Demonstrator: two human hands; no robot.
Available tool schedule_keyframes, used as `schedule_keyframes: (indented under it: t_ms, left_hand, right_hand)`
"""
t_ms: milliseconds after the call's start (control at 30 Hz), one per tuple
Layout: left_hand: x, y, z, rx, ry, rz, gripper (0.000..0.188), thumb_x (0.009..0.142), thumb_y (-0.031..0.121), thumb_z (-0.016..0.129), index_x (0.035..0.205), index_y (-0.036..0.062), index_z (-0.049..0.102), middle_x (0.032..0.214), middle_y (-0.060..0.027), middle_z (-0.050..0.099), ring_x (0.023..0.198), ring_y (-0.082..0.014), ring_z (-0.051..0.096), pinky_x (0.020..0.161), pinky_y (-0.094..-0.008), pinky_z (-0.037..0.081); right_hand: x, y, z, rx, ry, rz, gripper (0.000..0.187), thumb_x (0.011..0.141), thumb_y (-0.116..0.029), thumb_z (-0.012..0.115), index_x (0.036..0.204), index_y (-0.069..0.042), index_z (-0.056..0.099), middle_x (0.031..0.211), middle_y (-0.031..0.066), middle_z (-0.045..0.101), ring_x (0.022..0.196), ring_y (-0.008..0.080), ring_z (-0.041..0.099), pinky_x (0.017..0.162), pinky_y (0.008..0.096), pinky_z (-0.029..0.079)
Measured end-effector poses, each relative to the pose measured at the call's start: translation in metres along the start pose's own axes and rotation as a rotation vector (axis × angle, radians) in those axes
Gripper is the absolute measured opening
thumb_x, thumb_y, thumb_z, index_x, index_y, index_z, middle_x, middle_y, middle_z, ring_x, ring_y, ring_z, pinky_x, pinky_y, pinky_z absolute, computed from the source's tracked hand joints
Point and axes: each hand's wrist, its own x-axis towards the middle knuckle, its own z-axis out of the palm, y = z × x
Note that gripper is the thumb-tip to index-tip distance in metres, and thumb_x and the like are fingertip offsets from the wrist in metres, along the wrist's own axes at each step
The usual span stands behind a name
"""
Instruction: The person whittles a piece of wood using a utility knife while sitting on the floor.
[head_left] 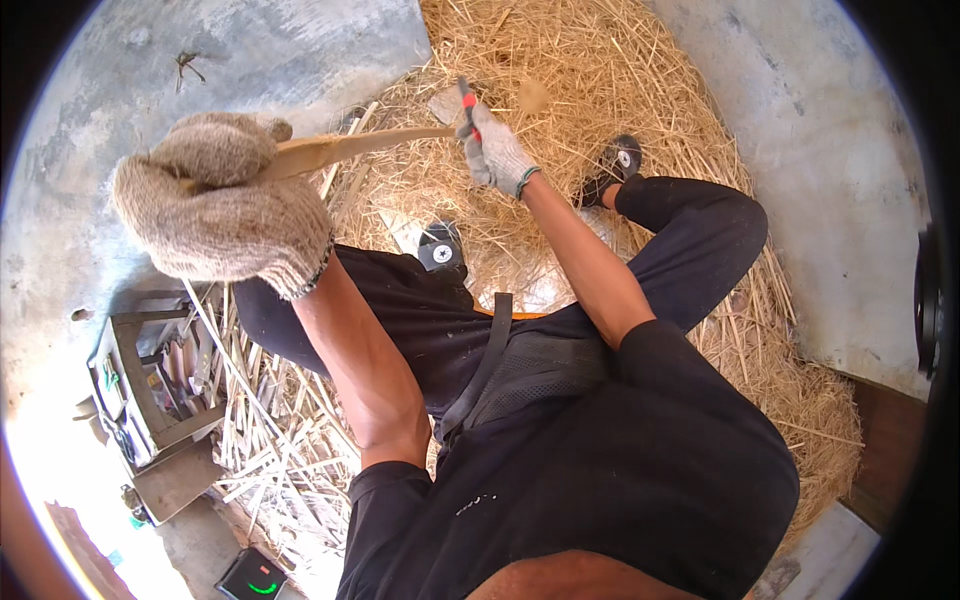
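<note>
My left hand (225,195), in a thick knitted glove, is raised at the upper left and closed around one end of a pale bamboo strip (355,147). The strip runs rightward and tapers towards my right hand (492,150). My right hand wears a lighter glove and is closed on a slim red-and-dark hand tool (469,102), probably a knife, whose dark end points up and away. Where the strip meets the right hand, I cannot tell whether the tool touches it. The fingers hide most of the tool's handle.
Straw-like shavings (590,90) cover the floor around my shoes (440,246). At the left stands a wooden box (150,400) with assorted items inside, beside loose thin strips (285,470). A grey wall (830,180) rises at the right. A black device (252,576) with a green light lies lower left.
</note>
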Motion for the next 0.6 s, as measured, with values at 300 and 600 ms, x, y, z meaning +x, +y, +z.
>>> schedule_keyframes:
  t_ms: [300, 600]
  left_hand:
    - [0.01, 0.015, 0.003, 0.298, 0.068, 0.125, 0.033, 0.092, 0.038, 0.058, 0.089, 0.0055, 0.051, 0.069, -0.0001, 0.056, 0.053, -0.0111, 0.053, 0.054, -0.0249, 0.051]
    - [-0.003, -0.059, -0.026, -0.646, 0.136, -0.259, 0.044, 0.095, 0.048, 0.052, 0.116, 0.0101, 0.045, 0.099, -0.0056, 0.057, 0.085, -0.0153, 0.059, 0.079, -0.0313, 0.056]
  right_hand:
    - [0.003, 0.022, 0.018, -1.246, 0.229, -0.741, 0.033, 0.086, -0.007, 0.059, 0.119, -0.01, 0.059, 0.065, 0.0143, 0.06, 0.055, 0.0374, 0.059, 0.053, 0.0464, 0.049]
    - [0.081, 0.091, -0.046, -0.673, -0.022, -0.708, 0.037, 0.101, -0.041, 0.047, 0.1, -0.006, 0.055, 0.053, -0.0036, 0.042, 0.037, 0.0111, 0.037, 0.034, 0.0288, 0.033]
